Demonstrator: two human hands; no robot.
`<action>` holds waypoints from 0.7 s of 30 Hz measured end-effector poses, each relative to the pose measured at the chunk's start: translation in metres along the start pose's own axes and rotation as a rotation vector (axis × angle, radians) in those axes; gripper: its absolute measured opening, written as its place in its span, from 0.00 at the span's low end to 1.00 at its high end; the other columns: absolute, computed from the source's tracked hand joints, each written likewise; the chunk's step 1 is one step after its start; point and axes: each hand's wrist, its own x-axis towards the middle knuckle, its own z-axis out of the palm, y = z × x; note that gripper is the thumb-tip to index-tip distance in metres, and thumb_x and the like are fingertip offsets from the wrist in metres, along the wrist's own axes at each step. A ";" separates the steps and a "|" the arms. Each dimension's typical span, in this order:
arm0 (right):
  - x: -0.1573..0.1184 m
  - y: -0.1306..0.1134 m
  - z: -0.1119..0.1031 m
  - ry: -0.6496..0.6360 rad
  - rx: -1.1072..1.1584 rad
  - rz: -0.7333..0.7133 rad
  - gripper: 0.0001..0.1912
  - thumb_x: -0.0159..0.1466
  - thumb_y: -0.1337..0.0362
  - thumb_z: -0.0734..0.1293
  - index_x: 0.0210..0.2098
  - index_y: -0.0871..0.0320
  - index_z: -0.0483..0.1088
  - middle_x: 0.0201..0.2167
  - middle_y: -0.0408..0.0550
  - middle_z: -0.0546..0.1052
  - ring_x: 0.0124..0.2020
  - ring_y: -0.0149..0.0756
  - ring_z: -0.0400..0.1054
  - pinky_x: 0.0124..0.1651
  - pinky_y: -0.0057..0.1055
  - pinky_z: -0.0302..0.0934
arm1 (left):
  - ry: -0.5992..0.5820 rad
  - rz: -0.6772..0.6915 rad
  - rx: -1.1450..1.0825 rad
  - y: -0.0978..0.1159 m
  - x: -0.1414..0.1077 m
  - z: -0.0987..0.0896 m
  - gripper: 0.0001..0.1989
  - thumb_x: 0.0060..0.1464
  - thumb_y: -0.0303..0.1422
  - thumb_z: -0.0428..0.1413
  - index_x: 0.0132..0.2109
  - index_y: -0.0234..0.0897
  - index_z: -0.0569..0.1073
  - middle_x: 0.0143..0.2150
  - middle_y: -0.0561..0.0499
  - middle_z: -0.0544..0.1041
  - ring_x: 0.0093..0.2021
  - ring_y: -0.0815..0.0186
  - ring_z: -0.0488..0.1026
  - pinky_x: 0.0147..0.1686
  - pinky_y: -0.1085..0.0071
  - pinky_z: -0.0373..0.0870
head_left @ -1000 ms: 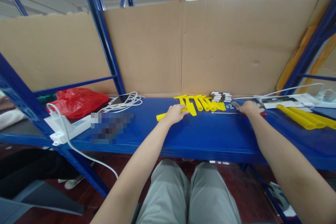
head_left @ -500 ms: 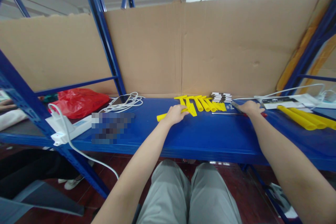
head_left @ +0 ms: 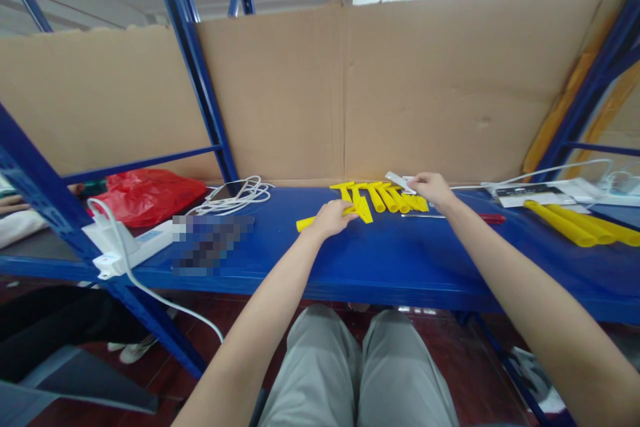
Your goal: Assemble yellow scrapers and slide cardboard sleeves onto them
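My left hand (head_left: 333,219) is closed around a yellow plastic scraper (head_left: 365,210); its round handle sticks out on the left and its flared head on the right. In my right hand (head_left: 433,187) is a flat, pale grey strip (head_left: 399,180), pinched between thumb and fingers and raised over the row of other yellow scrapers (head_left: 376,197). What the strip is exactly, I cannot make out. The right hand and strip largely cover a stack of small white packs. A screwdriver with a red handle (head_left: 493,219) lies below my right wrist, its shaft pointing left.
Yellow tubes (head_left: 567,223) lie at the right on the blue shelf (head_left: 380,260). To the left are a white power strip (head_left: 150,243), a coiled white cable (head_left: 245,195) and a red plastic bag (head_left: 155,193). A cardboard panel (head_left: 345,93) stands behind.
My right hand has moved left from beside the screwdriver handle and lifted, now with the pale strip angled up over the scrapers. My left hand keeps its hold on the yellow scraper.
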 end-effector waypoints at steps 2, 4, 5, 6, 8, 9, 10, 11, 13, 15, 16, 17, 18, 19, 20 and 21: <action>-0.008 -0.022 0.013 -0.139 0.102 -0.038 0.04 0.53 0.65 0.67 0.24 0.59 0.74 0.24 0.46 0.75 0.30 0.36 0.67 0.32 0.29 0.60 | 0.004 -0.007 -0.007 0.000 0.000 0.000 0.15 0.61 0.34 0.57 0.52 0.37 0.78 0.55 0.44 0.78 0.56 0.55 0.74 0.56 0.63 0.67; -0.019 -0.038 0.025 -0.273 0.195 -0.052 0.02 0.51 0.66 0.69 0.23 0.58 0.74 0.24 0.45 0.75 0.29 0.33 0.65 0.30 0.27 0.58 | 0.011 -0.013 -0.014 0.000 0.000 0.000 0.15 0.60 0.35 0.58 0.52 0.37 0.78 0.55 0.43 0.78 0.56 0.55 0.74 0.56 0.63 0.68; -0.024 -0.044 0.030 -0.326 0.234 -0.038 0.02 0.50 0.67 0.69 0.23 0.58 0.73 0.23 0.45 0.74 0.27 0.31 0.64 0.28 0.26 0.57 | 0.011 -0.012 -0.017 0.000 0.000 0.000 0.15 0.60 0.35 0.58 0.52 0.38 0.78 0.54 0.44 0.78 0.56 0.55 0.74 0.56 0.64 0.68; -0.030 -0.048 0.034 -0.362 0.275 -0.028 0.02 0.50 0.67 0.70 0.22 0.58 0.72 0.22 0.43 0.73 0.25 0.29 0.62 0.26 0.25 0.55 | 0.010 -0.010 -0.018 0.000 0.000 0.000 0.15 0.60 0.35 0.58 0.52 0.38 0.78 0.54 0.44 0.79 0.55 0.56 0.74 0.55 0.64 0.68; -0.040 -0.050 0.041 -0.415 0.337 0.005 0.04 0.51 0.66 0.69 0.22 0.58 0.70 0.18 0.40 0.68 0.20 0.26 0.56 0.23 0.24 0.49 | 0.006 -0.005 -0.016 0.001 0.000 -0.001 0.14 0.59 0.35 0.58 0.51 0.38 0.78 0.54 0.45 0.79 0.55 0.57 0.75 0.54 0.65 0.68; -0.044 -0.048 0.043 -0.437 0.357 0.022 0.05 0.51 0.67 0.69 0.21 0.58 0.69 0.16 0.39 0.66 0.19 0.25 0.54 0.22 0.24 0.47 | 0.004 -0.005 -0.012 0.001 0.000 -0.001 0.14 0.59 0.35 0.59 0.51 0.38 0.78 0.54 0.45 0.79 0.55 0.57 0.75 0.54 0.66 0.68; -0.047 -0.046 0.044 -0.461 0.373 0.037 0.06 0.50 0.67 0.69 0.20 0.59 0.68 0.15 0.38 0.64 0.18 0.24 0.52 0.21 0.24 0.45 | 0.004 -0.007 -0.007 0.001 0.000 -0.001 0.14 0.59 0.35 0.59 0.51 0.38 0.78 0.53 0.45 0.79 0.54 0.57 0.75 0.54 0.66 0.69; -0.049 -0.044 0.045 -0.488 0.384 0.045 0.06 0.50 0.68 0.68 0.19 0.59 0.66 0.15 0.38 0.63 0.18 0.23 0.52 0.21 0.24 0.44 | 0.005 -0.009 -0.003 0.001 0.000 -0.001 0.14 0.59 0.35 0.59 0.51 0.38 0.78 0.53 0.45 0.79 0.54 0.57 0.75 0.53 0.66 0.69; -0.051 -0.038 0.043 -0.555 0.386 0.037 0.07 0.50 0.68 0.67 0.18 0.58 0.65 0.14 0.38 0.63 0.17 0.24 0.53 0.21 0.24 0.44 | 0.007 -0.010 0.002 0.002 -0.001 -0.002 0.14 0.58 0.35 0.59 0.50 0.38 0.79 0.52 0.45 0.80 0.53 0.57 0.76 0.53 0.66 0.69; -0.051 -0.035 0.039 -0.614 0.364 0.010 0.08 0.50 0.67 0.67 0.17 0.59 0.65 0.15 0.41 0.64 0.18 0.24 0.54 0.21 0.25 0.45 | 0.011 -0.010 0.002 0.002 -0.001 -0.002 0.13 0.58 0.35 0.59 0.49 0.38 0.79 0.51 0.45 0.80 0.52 0.57 0.76 0.52 0.65 0.69; -0.051 -0.034 0.038 -0.638 0.348 -0.004 0.07 0.50 0.67 0.66 0.17 0.59 0.66 0.15 0.42 0.65 0.18 0.25 0.55 0.21 0.25 0.45 | 0.014 -0.011 0.001 0.002 -0.002 -0.002 0.13 0.58 0.34 0.60 0.49 0.39 0.80 0.51 0.45 0.80 0.52 0.57 0.76 0.52 0.65 0.69; -0.051 -0.034 0.036 -0.657 0.335 -0.015 0.07 0.50 0.67 0.66 0.17 0.59 0.66 0.15 0.42 0.66 0.18 0.25 0.55 0.21 0.25 0.46 | 0.016 -0.014 0.000 0.002 -0.002 -0.002 0.13 0.57 0.34 0.60 0.49 0.39 0.80 0.51 0.46 0.80 0.52 0.58 0.76 0.53 0.65 0.69; -0.052 -0.034 0.035 -0.672 0.327 -0.024 0.07 0.50 0.67 0.66 0.17 0.59 0.66 0.15 0.43 0.66 0.18 0.25 0.56 0.21 0.25 0.46 | 0.018 -0.015 0.000 0.002 -0.001 -0.002 0.13 0.57 0.34 0.60 0.49 0.40 0.80 0.51 0.46 0.80 0.52 0.58 0.76 0.53 0.65 0.69; -0.052 -0.034 0.033 -0.687 0.325 -0.031 0.07 0.50 0.66 0.66 0.17 0.59 0.67 0.16 0.43 0.67 0.19 0.26 0.56 0.21 0.26 0.46 | 0.020 -0.016 -0.002 0.002 -0.001 -0.002 0.13 0.57 0.34 0.60 0.49 0.40 0.80 0.51 0.46 0.80 0.52 0.58 0.76 0.53 0.65 0.69; -0.052 -0.034 0.033 -0.702 0.325 -0.037 0.07 0.50 0.66 0.66 0.17 0.59 0.67 0.16 0.44 0.67 0.19 0.26 0.56 0.21 0.26 0.47 | 0.023 -0.015 -0.003 0.001 -0.001 -0.002 0.13 0.57 0.34 0.60 0.49 0.40 0.80 0.51 0.46 0.80 0.52 0.58 0.76 0.53 0.65 0.69; -0.053 -0.035 0.032 -0.713 0.326 -0.041 0.07 0.50 0.66 0.65 0.17 0.59 0.67 0.16 0.44 0.67 0.19 0.26 0.56 0.21 0.26 0.47 | 0.027 -0.013 -0.005 0.001 -0.001 -0.002 0.13 0.57 0.34 0.60 0.49 0.39 0.80 0.51 0.46 0.80 0.52 0.58 0.75 0.54 0.65 0.69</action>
